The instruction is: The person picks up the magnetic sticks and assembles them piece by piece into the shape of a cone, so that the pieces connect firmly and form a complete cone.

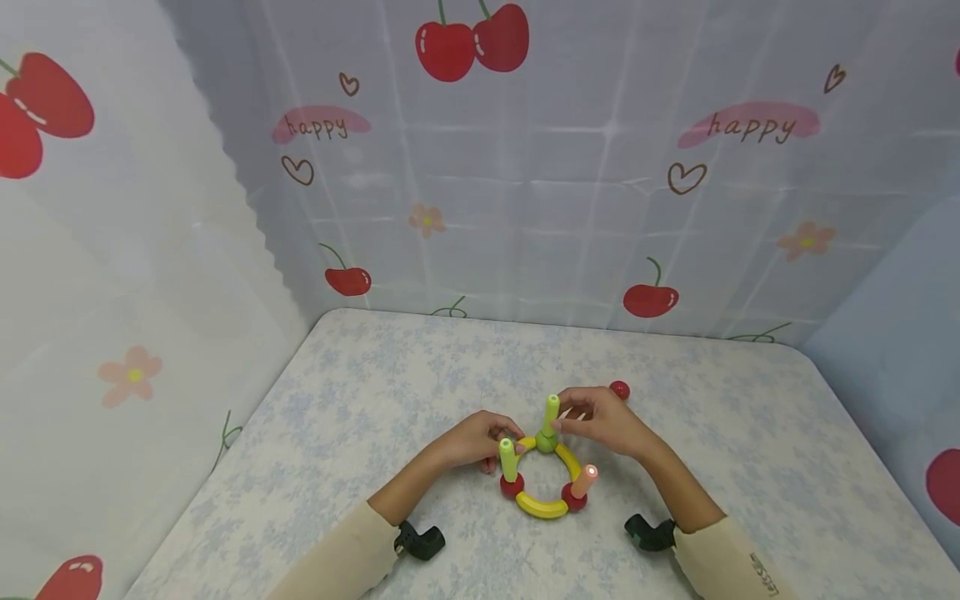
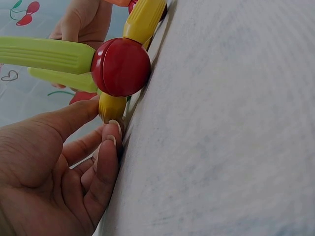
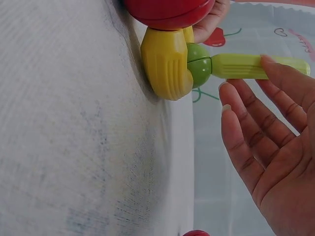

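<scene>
A toy ring of yellow curved pieces (image 1: 542, 507) joined by balls lies on the table between the hands. Its back joint is a green ball (image 1: 546, 442) bearing an upright light green stick (image 1: 552, 412). My right hand (image 1: 602, 419) pinches this stick between thumb and fingers. With thumb and fingertips, my left hand (image 1: 474, 439) grips the left yellow curved piece (image 2: 112, 108), beside the left red ball (image 2: 121, 67). Another light green stick (image 1: 508, 460) rises from that ball. An orange stick (image 1: 585, 482) leans on the right red ball (image 1: 574, 497).
A loose red ball (image 1: 619, 390) lies on the table behind my right hand. The table (image 1: 360, 375) has a pale blue floral cover. Cherry-printed curtains (image 1: 525, 208) stand behind and to the left. Black wrist devices (image 1: 420, 541) sit at both cuffs.
</scene>
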### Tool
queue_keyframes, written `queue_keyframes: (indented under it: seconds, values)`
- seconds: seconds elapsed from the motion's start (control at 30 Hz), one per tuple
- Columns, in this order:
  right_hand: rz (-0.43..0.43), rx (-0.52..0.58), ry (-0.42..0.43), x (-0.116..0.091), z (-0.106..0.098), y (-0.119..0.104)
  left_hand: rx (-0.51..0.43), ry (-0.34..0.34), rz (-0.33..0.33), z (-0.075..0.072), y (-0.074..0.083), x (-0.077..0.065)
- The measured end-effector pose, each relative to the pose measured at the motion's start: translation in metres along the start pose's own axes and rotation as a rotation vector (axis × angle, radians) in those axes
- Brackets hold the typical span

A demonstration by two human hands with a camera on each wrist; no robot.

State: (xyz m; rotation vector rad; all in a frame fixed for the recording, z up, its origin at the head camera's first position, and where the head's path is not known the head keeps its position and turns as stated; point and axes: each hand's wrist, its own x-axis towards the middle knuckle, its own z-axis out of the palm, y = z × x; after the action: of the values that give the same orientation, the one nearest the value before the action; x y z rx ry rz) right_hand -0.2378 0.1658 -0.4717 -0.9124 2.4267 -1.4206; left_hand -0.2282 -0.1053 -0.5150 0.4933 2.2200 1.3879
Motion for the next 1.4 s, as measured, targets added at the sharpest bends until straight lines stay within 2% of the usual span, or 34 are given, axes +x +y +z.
queue_keyframes:
  seconds: [0.17, 0.53, 0.7, 0.9, 1.17, 1.4]
  values:
    - [-0.008, -0.001, -0.02, 0.0, -0.001, 0.0, -0.004, -0.001, 0.003, 0.0, 0.001, -0.001]
    - [0.04, -0.01, -0.01, -0.001, -0.007, 0.004, 0.003, 0.004, 0.002, 0.0, 0.001, -0.001]
    - [0.052, -0.064, 0.017, -0.002, -0.014, 0.005, 0.003, 0.004, 0.003, 0.0, 0.001, -0.002]
    - [0.067, -0.107, 0.122, -0.004, -0.025, 0.008, 0.004, 0.005, 0.002, 0.0, 0.002, -0.002]
    - [0.102, -0.146, 0.321, -0.008, -0.04, 0.016, -0.005, -0.007, 0.003, 0.0, 0.002, -0.002]
    - [0.157, -0.19, 0.407, -0.012, -0.05, 0.03, -0.01, -0.01, 0.003, 0.0, 0.002, -0.003]
